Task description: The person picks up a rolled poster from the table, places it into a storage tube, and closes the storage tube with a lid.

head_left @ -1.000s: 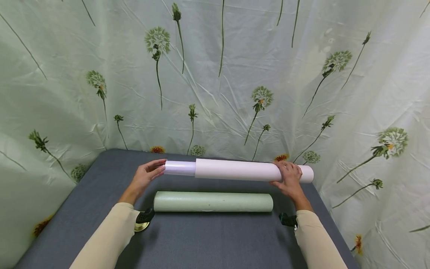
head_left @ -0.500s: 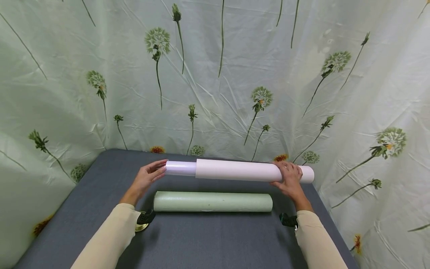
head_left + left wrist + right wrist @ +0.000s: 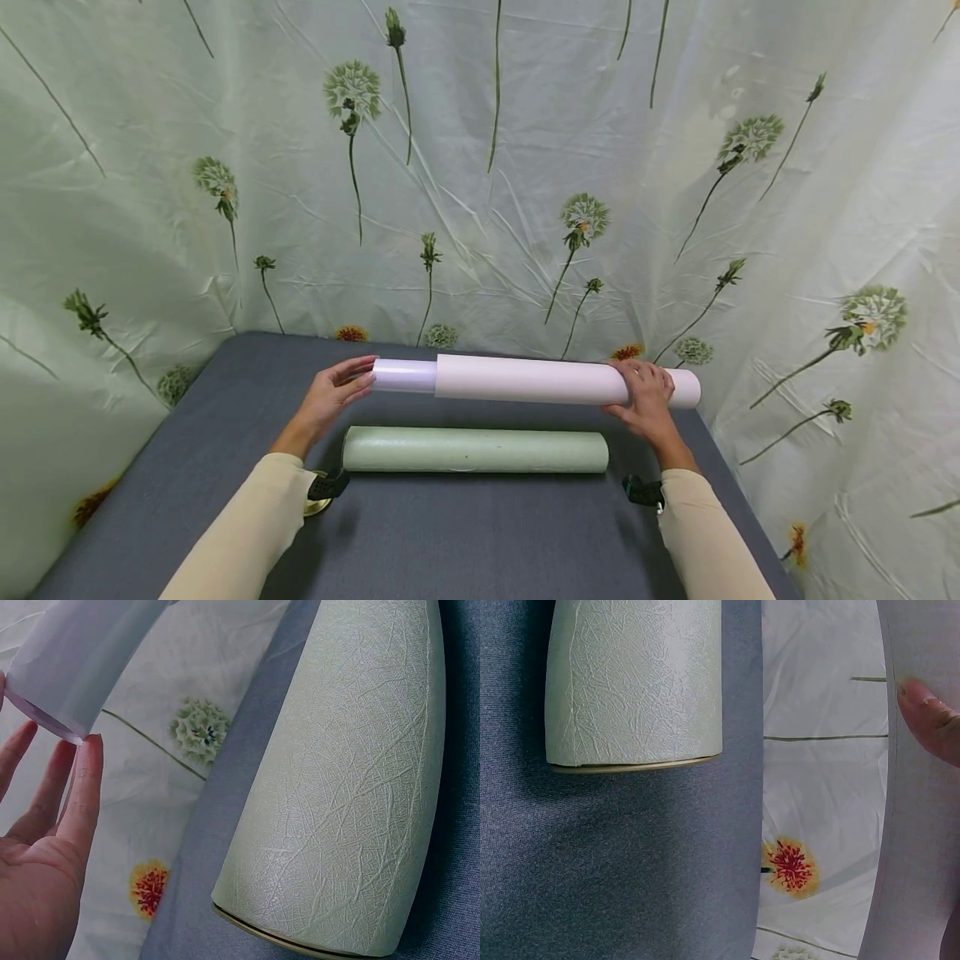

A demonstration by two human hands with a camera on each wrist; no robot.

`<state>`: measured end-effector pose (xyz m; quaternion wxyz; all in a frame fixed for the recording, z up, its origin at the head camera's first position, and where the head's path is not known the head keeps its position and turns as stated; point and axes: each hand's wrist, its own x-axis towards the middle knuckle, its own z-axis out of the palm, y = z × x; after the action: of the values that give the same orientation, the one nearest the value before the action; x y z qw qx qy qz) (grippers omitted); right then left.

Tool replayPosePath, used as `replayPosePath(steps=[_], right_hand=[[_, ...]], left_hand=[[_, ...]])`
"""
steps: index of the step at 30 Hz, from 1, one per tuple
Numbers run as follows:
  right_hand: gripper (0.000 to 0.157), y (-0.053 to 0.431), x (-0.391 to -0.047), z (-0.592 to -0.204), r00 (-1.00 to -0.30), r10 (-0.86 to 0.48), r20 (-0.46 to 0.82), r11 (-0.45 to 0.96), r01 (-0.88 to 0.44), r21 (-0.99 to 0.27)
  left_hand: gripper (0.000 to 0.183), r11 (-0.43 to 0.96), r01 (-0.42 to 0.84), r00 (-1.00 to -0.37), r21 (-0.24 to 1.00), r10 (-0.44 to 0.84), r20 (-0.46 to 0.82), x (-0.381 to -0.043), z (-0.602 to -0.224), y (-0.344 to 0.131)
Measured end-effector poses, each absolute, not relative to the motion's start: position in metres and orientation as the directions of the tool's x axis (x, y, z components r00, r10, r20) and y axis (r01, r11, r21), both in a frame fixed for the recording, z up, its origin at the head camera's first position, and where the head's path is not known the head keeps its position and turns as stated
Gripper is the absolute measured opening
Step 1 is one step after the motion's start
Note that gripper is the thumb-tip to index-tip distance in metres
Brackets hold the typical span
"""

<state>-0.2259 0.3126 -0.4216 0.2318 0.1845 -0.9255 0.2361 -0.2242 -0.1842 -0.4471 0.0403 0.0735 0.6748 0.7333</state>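
My right hand [image 3: 647,396] grips a white paper roll [image 3: 525,380] near its right end, the thumb [image 3: 928,712] lying along its side. From the roll's left end sticks out a narrower, glossy translucent roll [image 3: 405,376]. At the free end of this inner roll is my left hand [image 3: 330,396]; its nearly straight fingertips [image 3: 90,750] touch the rim. Both rolls are held roughly level above the table's far part. Closer to me, a pale green textured wallpaper roll [image 3: 476,451] lies lengthwise, touched by neither hand.
Dark grey cloth covers the table [image 3: 480,542]. A pale curtain [image 3: 480,167] with dandelion prints hangs behind and at both sides. Beside the left cuff, a gold-coloured round object [image 3: 317,506] is partly hidden. Dark straps [image 3: 642,490] show at both wrists.
The left hand has shifted slightly right, and a little less of the translucent roll shows outside the white one. The right hand and the green roll stay in place.
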Motion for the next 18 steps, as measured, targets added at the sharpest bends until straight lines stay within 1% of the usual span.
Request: replayPosePath(steps=[8, 18], right_hand=[[0.068, 0.314, -0.224, -0.421, -0.837, -0.226, 0.499, 0.826, -0.436, -0.357], [0.067, 0.313, -0.225, -0.423, -0.826, -0.226, 0.517, 0.825, -0.444, -0.349]], left_hand=[[0.052, -0.057, 0.094, -0.981, 0.994, 0.163, 0.102, -0.227, -0.45, -0.179], [0.052, -0.088, 0.087, -0.977, 0.992, 0.186, 0.102, -0.228, -0.447, -0.173]])
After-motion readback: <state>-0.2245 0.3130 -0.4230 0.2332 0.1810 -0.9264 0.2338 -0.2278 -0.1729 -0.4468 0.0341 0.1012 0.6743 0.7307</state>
